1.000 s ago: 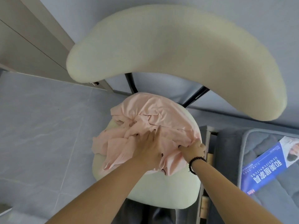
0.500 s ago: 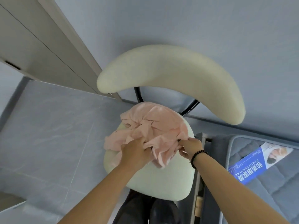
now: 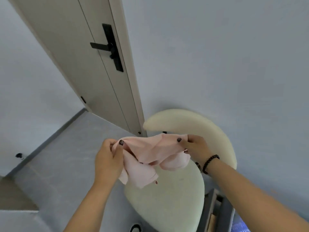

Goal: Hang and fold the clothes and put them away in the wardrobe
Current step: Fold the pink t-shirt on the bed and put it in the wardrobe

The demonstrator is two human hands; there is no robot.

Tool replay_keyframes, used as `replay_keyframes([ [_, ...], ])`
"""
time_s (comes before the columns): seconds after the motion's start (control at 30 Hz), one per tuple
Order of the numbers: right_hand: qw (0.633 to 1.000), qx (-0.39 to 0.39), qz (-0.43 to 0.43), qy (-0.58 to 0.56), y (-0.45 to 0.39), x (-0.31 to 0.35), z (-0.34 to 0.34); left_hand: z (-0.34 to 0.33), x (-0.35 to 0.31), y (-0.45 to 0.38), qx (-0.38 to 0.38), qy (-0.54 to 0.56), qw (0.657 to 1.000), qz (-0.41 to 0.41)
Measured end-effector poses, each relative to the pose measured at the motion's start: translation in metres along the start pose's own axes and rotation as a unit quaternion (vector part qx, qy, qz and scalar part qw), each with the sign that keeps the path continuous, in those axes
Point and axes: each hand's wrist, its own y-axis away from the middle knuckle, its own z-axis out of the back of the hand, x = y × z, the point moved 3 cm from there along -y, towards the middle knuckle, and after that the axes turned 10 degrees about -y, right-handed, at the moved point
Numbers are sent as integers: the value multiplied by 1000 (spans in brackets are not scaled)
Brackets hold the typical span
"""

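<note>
A crumpled pale pink garment [image 3: 147, 156] hangs in the air above the cream chair seat [image 3: 168, 201]. My left hand [image 3: 108, 158] grips its left edge, thumb on top of the cloth. My right hand [image 3: 194, 146] pinches its right edge; a dark bead bracelet is on that wrist. The cloth sags between the two hands and its lower folds dangle just over the seat's near-left part.
The chair's curved cream backrest [image 3: 200, 128] stands behind the hands. A closed pale door with a black lever handle [image 3: 107, 46] is at upper left. Grey tiled floor [image 3: 55, 164] lies to the left. A bed frame edge [image 3: 217, 213] is at lower right.
Both hands have lifted the pink garment off the chair seat and pulled it apart sideways. My view has tilted up, bringing the door into sight.
</note>
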Motion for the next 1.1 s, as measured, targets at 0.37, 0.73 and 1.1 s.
replay_keyframes([
  [0.37,967,143,209,-8,84,192,-109,162,-4,12,-177,178,965,77],
  [0.73,921,348,153,-88,235,176,-293,357,28,96,-220,362,902,80],
  [1.1,844,386,337,158,417,99,-417,476,87,241,-265,353,895,67],
])
